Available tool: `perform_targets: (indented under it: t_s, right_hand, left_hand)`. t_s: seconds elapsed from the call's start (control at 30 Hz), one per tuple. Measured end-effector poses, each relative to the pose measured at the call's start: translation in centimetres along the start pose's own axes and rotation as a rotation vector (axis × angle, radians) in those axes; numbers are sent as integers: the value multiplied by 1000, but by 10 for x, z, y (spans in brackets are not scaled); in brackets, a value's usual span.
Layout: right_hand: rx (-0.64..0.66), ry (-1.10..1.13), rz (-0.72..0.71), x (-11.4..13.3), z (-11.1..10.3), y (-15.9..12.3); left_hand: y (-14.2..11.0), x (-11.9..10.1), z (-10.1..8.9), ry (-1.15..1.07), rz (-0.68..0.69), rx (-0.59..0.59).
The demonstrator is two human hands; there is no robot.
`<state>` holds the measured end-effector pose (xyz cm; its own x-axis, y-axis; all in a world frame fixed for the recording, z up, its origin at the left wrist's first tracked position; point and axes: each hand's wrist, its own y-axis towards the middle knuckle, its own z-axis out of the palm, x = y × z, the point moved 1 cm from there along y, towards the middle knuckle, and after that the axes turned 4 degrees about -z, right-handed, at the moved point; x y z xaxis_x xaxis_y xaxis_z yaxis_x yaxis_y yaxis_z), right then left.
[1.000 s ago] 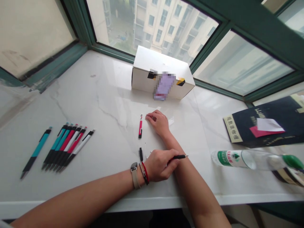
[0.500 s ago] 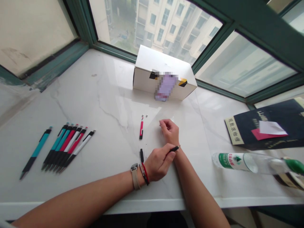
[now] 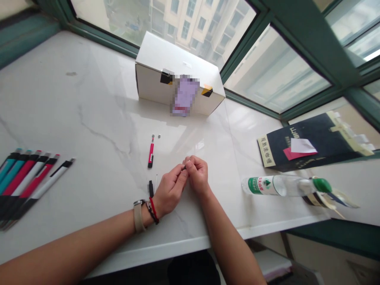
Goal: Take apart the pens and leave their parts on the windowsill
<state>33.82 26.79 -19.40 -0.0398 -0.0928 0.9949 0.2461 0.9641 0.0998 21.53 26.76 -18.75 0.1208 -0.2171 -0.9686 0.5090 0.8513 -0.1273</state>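
Observation:
My left hand [image 3: 170,190] and my right hand [image 3: 197,174] meet fingertip to fingertip over the white marble sill, both pinching a small dark pen part [image 3: 184,168] that is mostly hidden by the fingers. Just left of my hands lie a red pen barrel [image 3: 151,155], a short black pen piece [image 3: 151,188] and a thin white refill [image 3: 156,182]. Two tiny metal bits [image 3: 156,136] sit beyond the red barrel.
A row of several teal, red and white pens [image 3: 26,182] lies at the left edge. A white box [image 3: 154,85] stands by the window. A plastic bottle [image 3: 279,186] lies on its side at the right, with a dark book [image 3: 311,148] behind it.
My right hand drew back from the small metal bits and joined my left hand at the dark pen part. The view shifted right and closer, so the pen row slid left.

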Motion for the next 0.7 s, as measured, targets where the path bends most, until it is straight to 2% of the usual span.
perform_targets:
  t_s: [0.1,0.23,0.43,0.6,0.7]
  right_hand:
    - [32,-57,1,5,-3,-1]
    - [35,-137,-9,8,-4,-1]
    - [-159,-55,7,3,-4,5]
    - [-321,149,85,3,-7,15]
    - [-270,217,159,4,-8,17]
  left_hand:
    - [0,0,-2,-16,-19,40]
    - [1,0,-5,13,-38,34]
    - [3,-3,-2,-36,-78,115]
    - [1,-4,-2,-98,14,35]
    - [-1,-3,-2,-92,114,56]
